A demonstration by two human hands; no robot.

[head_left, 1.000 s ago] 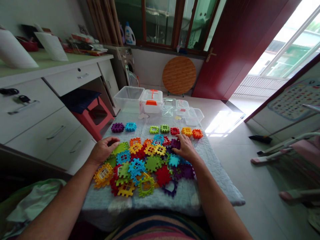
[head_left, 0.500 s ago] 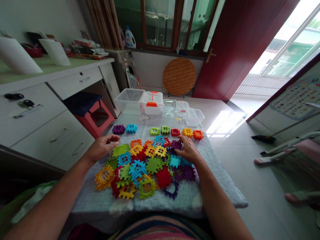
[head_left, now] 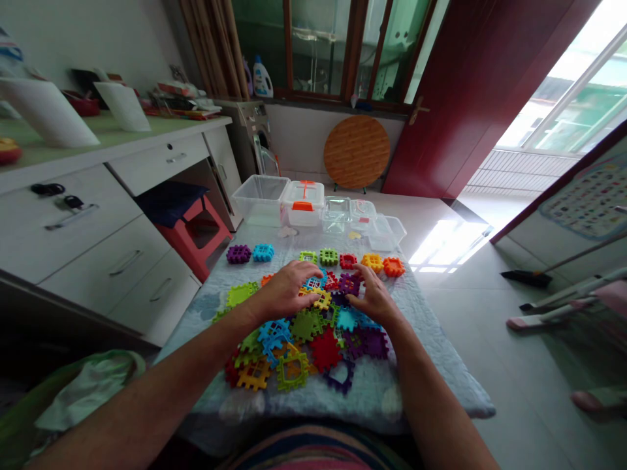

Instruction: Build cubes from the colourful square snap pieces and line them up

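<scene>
L hand (head_left: 284, 292), R hand (head_left: 373, 297) on waffle blocks (head_left: 306, 325), quilt (head_left: 353, 406) edge near.

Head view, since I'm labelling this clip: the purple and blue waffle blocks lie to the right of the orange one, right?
No: the head view shows the purple block and blue block to the left of the orange block, at the row's other end.

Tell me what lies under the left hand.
The left hand covers part of the plastic toy tiles: a blue tile and a yellow tile show by its fingertips. What lies directly under the palm is hidden.
</scene>
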